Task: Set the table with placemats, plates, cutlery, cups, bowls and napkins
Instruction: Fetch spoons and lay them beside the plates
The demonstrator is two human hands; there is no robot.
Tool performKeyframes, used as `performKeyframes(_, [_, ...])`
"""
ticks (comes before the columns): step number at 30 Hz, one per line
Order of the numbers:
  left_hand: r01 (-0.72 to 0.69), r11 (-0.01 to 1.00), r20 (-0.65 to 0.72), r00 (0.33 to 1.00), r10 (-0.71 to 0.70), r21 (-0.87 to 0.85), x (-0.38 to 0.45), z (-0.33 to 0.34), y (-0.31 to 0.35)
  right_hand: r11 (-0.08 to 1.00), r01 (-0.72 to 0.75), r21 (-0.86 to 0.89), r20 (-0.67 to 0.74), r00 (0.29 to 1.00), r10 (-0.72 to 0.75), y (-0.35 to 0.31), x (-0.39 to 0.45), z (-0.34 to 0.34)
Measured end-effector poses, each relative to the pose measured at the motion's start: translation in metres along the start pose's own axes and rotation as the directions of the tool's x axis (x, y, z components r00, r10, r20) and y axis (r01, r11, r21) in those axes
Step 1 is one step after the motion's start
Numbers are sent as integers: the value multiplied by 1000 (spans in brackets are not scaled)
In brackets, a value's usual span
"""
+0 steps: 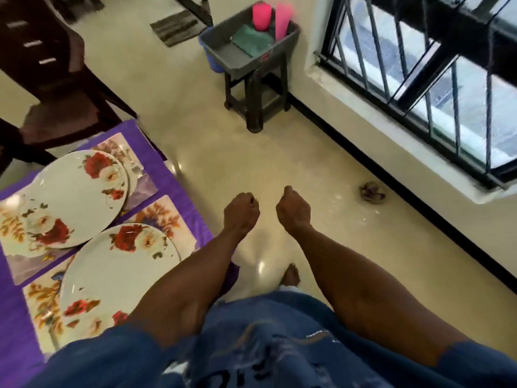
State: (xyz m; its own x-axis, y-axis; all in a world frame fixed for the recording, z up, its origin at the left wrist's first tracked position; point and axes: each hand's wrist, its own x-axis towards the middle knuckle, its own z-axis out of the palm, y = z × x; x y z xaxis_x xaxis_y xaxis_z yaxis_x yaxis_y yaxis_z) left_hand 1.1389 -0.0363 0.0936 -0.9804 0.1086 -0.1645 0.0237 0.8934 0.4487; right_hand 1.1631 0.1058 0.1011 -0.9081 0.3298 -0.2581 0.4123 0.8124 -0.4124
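Observation:
At the left, a table under a purple cloth (173, 175) carries floral placemats (165, 217). A white plate with red roses (75, 197) lies on the far mat, and a second one (112, 275) on the near mat. My left hand (242, 212) and my right hand (293, 210) are held out over the floor beside the table, fingers curled under, with nothing seen in either. Ahead, a grey tub (223, 49) on a dark stool (257, 96) holds two pink cups (262, 16) and a green folded cloth (251, 40).
A dark wooden chair (56, 88) stands by the table's far end. A barred window (436, 79) and low wall run along the right. On the cream floor are a doormat (176, 28), a blue bucket (212, 63) behind the tub, and a small crumpled scrap (372, 193).

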Motion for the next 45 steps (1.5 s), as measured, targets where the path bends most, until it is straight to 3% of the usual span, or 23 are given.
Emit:
performKeyframes(8, [-35,992,191,981,11,123,26,51,74,991,-121,51,107,988,115,70,11,-15])
performKeyframes(15, [66,996,125,990,-73,55,96,60,105,994,-96,43,72,993,93,91,97,-50])
performKeyframes(22, [117,992,175,977,-122,42,198,72,96,1000,-27,2,92,995,26,69,208,-65])
performKeyframes(28, [226,966,118,970,-211,-127,325,42,105,992,-89,89,15,996,88,31,332,-104])
performKeyframes(33, [191,979,100,978,-184,-66,400,18,97,994,-31,105,19,999,30,-14,410,-108])
performKeyframes(45, [158,987,178,971,-159,18,615,-3,81,978,-55,200,177,984,19,-92,625,-116])
